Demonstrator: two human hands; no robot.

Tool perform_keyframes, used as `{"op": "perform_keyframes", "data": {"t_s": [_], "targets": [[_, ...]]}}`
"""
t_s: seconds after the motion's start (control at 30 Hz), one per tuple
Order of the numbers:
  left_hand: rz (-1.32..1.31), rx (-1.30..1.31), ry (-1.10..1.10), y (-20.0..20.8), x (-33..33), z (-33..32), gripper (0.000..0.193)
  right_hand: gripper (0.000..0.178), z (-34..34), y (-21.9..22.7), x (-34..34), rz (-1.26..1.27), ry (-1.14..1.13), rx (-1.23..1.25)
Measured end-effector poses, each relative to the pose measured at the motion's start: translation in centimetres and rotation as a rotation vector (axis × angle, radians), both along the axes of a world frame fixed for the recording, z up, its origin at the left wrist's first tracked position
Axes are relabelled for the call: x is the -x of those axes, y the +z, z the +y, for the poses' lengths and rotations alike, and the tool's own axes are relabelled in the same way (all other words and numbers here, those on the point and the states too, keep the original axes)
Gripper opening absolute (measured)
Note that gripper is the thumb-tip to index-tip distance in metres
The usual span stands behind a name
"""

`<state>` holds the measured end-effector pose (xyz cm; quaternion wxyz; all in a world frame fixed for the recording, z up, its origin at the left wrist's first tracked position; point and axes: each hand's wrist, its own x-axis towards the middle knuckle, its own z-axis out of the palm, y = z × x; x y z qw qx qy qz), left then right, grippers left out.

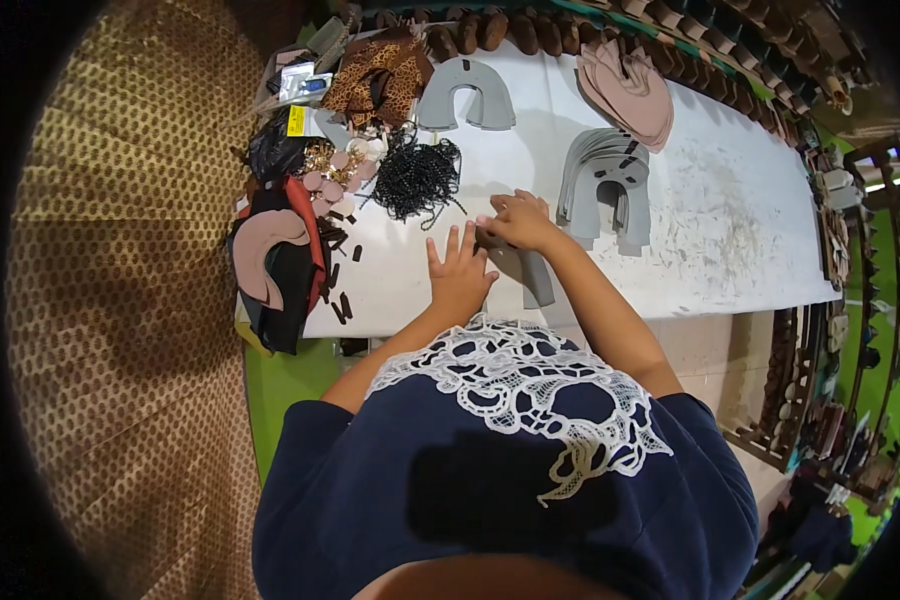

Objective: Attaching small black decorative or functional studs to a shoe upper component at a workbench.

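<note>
A U-shaped grey shoe-upper piece [537,280] lies on the white table under and between my hands; part of it is hidden. My left hand [460,275] rests with its fingers spread, its thumb side at the piece's edge. Above it, my right hand [518,220] has bent fingers pressed together near the left fingertips; what they hold, if anything, is too small to make out. Just right of that hand sits a stack of grey upper pieces [577,185] with small dark tabs. Another grey upper piece [465,85] with a dark tab lies farther back.
Black beaded cords [410,178] heap up left of my hands, beside small dark strips [340,305] and pink discs [332,188]. Pink upper pieces [625,95] lie at the back right. Leopard-print material [380,72] sits back left, and rows of brown shoes [523,35] line the far edge.
</note>
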<state>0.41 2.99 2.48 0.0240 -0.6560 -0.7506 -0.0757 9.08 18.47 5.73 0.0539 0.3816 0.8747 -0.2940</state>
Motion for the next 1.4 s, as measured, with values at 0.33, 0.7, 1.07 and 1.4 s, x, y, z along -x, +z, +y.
{"op": "perform_keyframes", "data": {"t_s": [0.33, 0.7, 1.07, 1.4], "targets": [[-0.225, 0.155, 0.102, -1.1, 0.3, -0.9, 0.055, 0.018, 0.8, -0.1, 0.8, -0.113, 0.234, -0.147], [-0.226, 0.079, 0.090, -1.6, 0.2, -1.2, 0.053, 0.052, -0.6, 0.2, 1.5, -0.073, 0.276, -0.391], [-0.231, 0.085, 0.078, -1.2, 0.1, -1.1, 0.051, 0.011, -0.7, -0.5, 0.7, -0.016, 0.221, -0.318], [-0.150, 0.044, 0.138, -2.1, 0.0, -1.1, 0.072, 0.028, -0.4, -1.2, 1.1, 0.033, 0.351, -0.433]]}}
